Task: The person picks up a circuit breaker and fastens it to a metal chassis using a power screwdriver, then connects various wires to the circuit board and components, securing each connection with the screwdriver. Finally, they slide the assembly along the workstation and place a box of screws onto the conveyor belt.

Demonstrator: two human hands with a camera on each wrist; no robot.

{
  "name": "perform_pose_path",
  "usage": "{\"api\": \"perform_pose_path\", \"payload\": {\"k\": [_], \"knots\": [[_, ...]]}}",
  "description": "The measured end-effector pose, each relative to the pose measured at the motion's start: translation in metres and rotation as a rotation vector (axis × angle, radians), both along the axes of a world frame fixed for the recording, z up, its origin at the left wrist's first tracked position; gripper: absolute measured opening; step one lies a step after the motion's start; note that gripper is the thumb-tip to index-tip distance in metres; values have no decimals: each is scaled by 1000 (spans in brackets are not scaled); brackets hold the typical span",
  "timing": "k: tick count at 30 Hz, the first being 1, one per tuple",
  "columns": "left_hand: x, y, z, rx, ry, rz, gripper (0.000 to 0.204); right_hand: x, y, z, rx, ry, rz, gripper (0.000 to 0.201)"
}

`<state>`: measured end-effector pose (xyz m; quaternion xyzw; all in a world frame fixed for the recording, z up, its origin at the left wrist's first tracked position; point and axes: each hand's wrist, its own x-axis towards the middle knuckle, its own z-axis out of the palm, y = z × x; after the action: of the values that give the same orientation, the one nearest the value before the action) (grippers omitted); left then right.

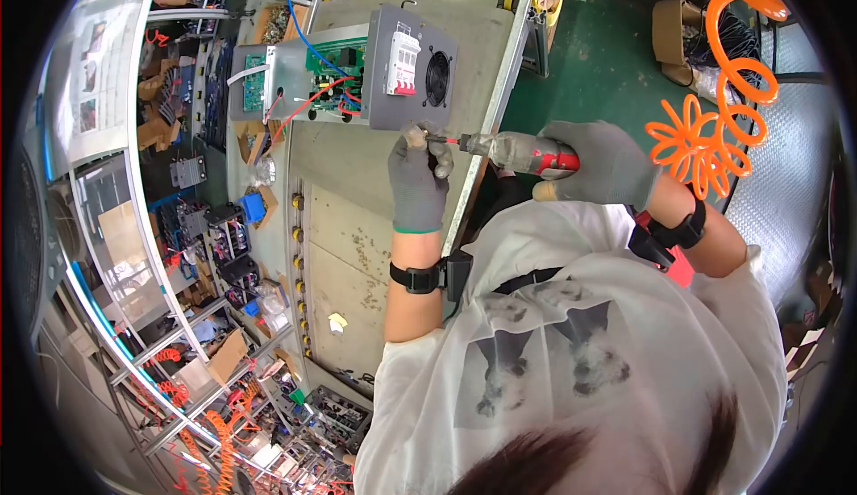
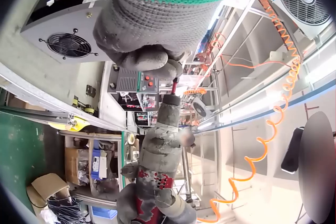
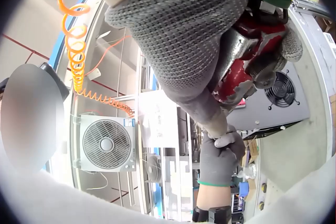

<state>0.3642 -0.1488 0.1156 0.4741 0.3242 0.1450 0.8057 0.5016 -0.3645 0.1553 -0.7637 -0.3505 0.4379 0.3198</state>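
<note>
Both hands work together at the frame's center: my left hand (image 1: 418, 183) pinches the bit near its tip while my right hand (image 1: 596, 163) grips the red screwdriver (image 1: 527, 153), which I should keep straight toward the grey unit (image 1: 393, 71) above.

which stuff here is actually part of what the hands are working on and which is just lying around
In use:
- power screwdriver, gripped by the right hand
- its bit, pinched at the tip by the left hand
- grey unit with fan and breaker, which the bit points toward

Lying about:
- orange coiled air hose
- cardboard box on the green floor
- parts on the shelves
</note>
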Motion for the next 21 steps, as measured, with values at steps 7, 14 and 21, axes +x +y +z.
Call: {"api": "perform_pose_path", "payload": {"k": [7,14,21], "knots": [[-5,2,3,91,-28,-5,33,-1,6,0,-38,9,13,53],[-1,0,22,553,138,-34,26,-3,10,3,-40,11,3,51],[-10,25,14,141,119,-109,29,-5,19,-13,7,57,-12,49]]}}
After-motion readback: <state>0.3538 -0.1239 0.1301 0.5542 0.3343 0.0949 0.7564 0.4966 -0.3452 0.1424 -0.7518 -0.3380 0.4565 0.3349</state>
